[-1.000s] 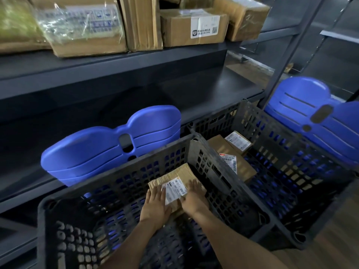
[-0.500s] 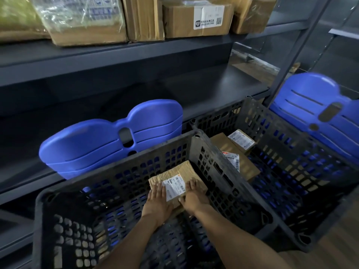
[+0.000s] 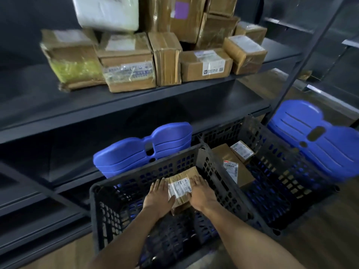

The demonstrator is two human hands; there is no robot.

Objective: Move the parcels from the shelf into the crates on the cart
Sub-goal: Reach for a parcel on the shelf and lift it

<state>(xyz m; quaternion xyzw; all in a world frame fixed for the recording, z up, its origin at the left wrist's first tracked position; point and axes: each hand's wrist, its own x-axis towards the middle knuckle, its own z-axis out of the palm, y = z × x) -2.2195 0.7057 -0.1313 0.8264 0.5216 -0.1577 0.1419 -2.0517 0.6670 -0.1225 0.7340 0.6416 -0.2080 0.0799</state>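
A small brown cardboard parcel [image 3: 181,186] with a white label lies low inside the near black crate [image 3: 120,191]. My left hand [image 3: 158,198] presses against its left side and my right hand [image 3: 202,192] against its right side, fingers spread along the box. The far black crate [image 3: 287,164] to the right holds two labelled brown parcels [image 3: 231,166]. Several cardboard parcels [image 3: 206,64] stand on the dark shelf [image 3: 136,100] above, with a white padded parcel [image 3: 107,12] on top.
Blue plastic crate lids hang open behind the near crate [image 3: 143,150] and to the right of the far crate [image 3: 314,136]. A slanted shelf post [image 3: 303,55] rises at the right. Wooden floor [image 3: 330,230] shows at the lower right.
The view has tilted upward, so the parcels on the shelf now show in full. Both hands stay on the small parcel in the near crate, which has barely shifted.
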